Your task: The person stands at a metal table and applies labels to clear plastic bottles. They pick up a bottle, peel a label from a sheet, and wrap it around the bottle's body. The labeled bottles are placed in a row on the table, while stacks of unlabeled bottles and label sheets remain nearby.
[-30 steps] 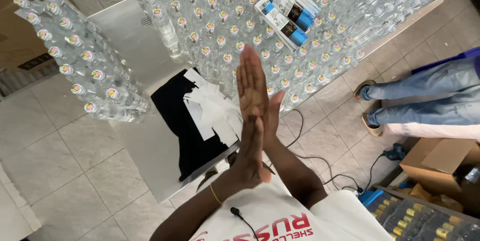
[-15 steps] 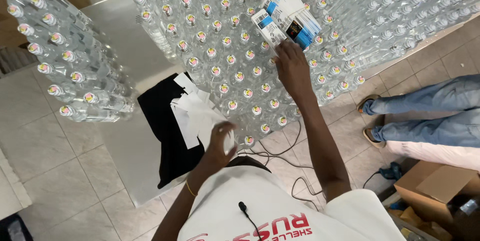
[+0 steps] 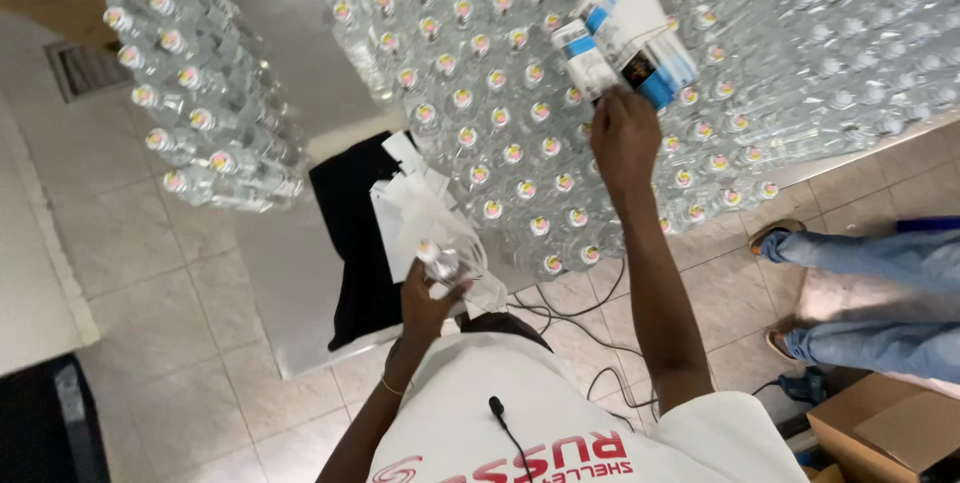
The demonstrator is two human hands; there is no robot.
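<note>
While the left hand [image 3: 428,293] now grips a bottle [image 3: 440,261], the right hand [image 3: 622,135] has reached the label stack [image 3: 630,33].

Clear glossy plastic bottle [image 3: 440,261] in left hand [image 3: 425,303], shiny, see-through. Massed clear plastic bottles [image 3: 520,93] beyond it, same glossy sheen. Right hand [image 3: 625,138] at stack of glossy blue-and-white printed paper labels [image 3: 630,38] atop those bottles. White matt paper sheets [image 3: 410,208] on black matt cloth [image 3: 355,233], left of the held bottle. Floor: smooth beige ceramic tiles [image 3: 140,233], slight sheen. Brown matt cardboard box [image 3: 885,428].
</note>
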